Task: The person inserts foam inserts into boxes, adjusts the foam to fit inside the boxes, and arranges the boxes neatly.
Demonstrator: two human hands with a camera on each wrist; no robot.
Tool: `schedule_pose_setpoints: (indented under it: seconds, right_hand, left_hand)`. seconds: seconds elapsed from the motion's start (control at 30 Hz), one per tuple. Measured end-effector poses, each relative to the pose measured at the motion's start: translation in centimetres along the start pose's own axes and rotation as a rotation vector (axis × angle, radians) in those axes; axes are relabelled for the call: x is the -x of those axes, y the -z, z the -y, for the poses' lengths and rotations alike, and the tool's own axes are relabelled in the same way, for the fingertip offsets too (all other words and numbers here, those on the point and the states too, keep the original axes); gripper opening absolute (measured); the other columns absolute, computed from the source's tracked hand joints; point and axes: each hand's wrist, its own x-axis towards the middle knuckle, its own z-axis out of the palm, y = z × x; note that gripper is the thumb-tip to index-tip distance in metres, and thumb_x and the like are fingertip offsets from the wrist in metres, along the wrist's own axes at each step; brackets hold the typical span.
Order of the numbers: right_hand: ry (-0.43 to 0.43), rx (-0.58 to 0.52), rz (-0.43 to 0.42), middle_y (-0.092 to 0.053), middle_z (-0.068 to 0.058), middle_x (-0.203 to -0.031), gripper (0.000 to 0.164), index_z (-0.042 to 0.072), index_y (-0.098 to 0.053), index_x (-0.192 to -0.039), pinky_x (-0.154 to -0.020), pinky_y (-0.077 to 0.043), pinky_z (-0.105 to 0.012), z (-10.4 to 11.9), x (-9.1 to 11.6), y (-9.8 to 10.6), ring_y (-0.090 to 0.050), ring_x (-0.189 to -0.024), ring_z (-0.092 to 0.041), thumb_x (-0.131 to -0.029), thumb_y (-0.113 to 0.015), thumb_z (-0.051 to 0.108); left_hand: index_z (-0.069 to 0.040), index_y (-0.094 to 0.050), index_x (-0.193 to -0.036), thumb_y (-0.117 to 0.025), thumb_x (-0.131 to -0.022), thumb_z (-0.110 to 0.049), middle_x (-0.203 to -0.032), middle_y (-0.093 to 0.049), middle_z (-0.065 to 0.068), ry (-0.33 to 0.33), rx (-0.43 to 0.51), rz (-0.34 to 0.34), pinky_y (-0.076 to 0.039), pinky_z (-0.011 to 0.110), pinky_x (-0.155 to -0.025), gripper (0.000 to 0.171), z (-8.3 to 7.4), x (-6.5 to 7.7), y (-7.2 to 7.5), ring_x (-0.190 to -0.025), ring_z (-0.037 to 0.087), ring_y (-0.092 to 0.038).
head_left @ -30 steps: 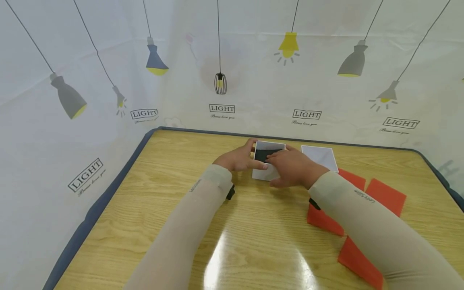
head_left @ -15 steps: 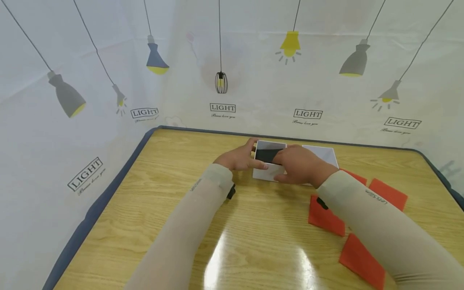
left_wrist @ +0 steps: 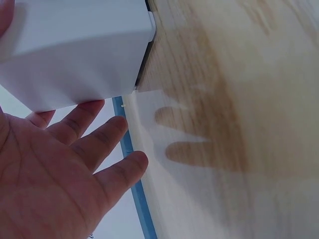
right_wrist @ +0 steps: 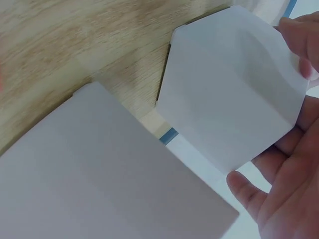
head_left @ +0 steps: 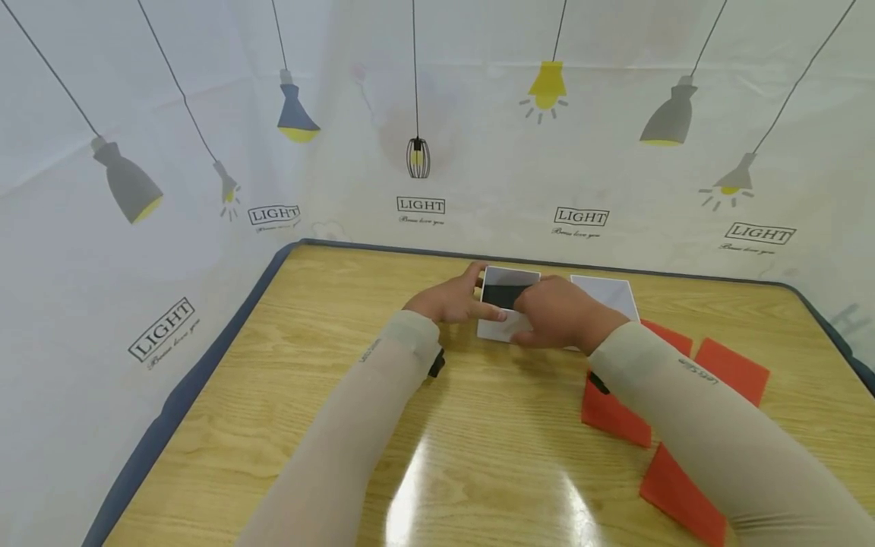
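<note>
here, the left box (head_left: 494, 330) touches the left hand (head_left: 451, 298)

We see an indoor table corner screened off by a printed sheet. A wood-grain table (head_left: 287, 327) fills the lower frame, its sides trimmed with a dark blue border (head_left: 164, 422). A white sheet (head_left: 478, 99) stands behind it and continues down the left and right of the frame; creases at upper left and upper centre mark it as hung material. We note printed lamps (head_left: 549, 80) across the upper frame and framed LIGHT labels (head_left: 421, 206) below them. Bright reflections (head_left: 405, 494) at bottom centre show a glossy tabletop. We cannot tell whether home, office or workshop lies beyond.
</note>
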Motion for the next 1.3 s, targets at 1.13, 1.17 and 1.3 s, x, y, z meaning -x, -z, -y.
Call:
schedule_pose_setpoints:
  seconds: [1.13,1.17,1.3]
  right_hand:
    - [-0.051,-0.386,-0.436,-0.052,-0.019,-0.156,0.082,0.002,-0.048,-0.155,-0.111,-0.044,-0.063,-0.4,11.4,-1.5,-0.049,-0.142,-0.042,-0.086,-0.088,0.022]
    - [-0.054,-0.39,-0.446,-0.052,-0.019,-0.155,0.083,0.002,-0.049,-0.155,-0.109,-0.045,-0.063,-0.4,11.7,-1.6,-0.05,-0.141,-0.041,-0.086,-0.089,0.021]
    - [-0.056,-0.402,-0.481,-0.055,-0.019,-0.152,0.082,0.001,-0.049,-0.155,-0.1,-0.051,-0.061,-0.4,13.0,-1.7,-0.056,-0.132,-0.04,-0.085,-0.089,0.019]
  left_hand:
    - [-0.024,-0.003,-0.17,-0.084,-0.089,-0.048,-0.17,-0.03,0.014,0.047,-0.009,-0.044,-0.03,0.055,-0.125,0.117,0.1,0.1,-0.3,-0.155,0.036,-0.034]
    - [-0.023,-0.003,-0.17,-0.085,-0.089,-0.047,-0.17,-0.03,0.015,0.045,-0.003,-0.045,-0.029,0.055,-0.125,0.117,0.1,0.1,-0.3,-0.155,0.036,-0.034]
    - [-0.023,-0.004,-0.17,-0.086,-0.088,-0.046,-0.169,-0.032,0.015,0.049,0.001,-0.05,-0.03,0.056,-0.124,0.117,0.1,0.1,-0.3,-0.154,0.037,-0.036]
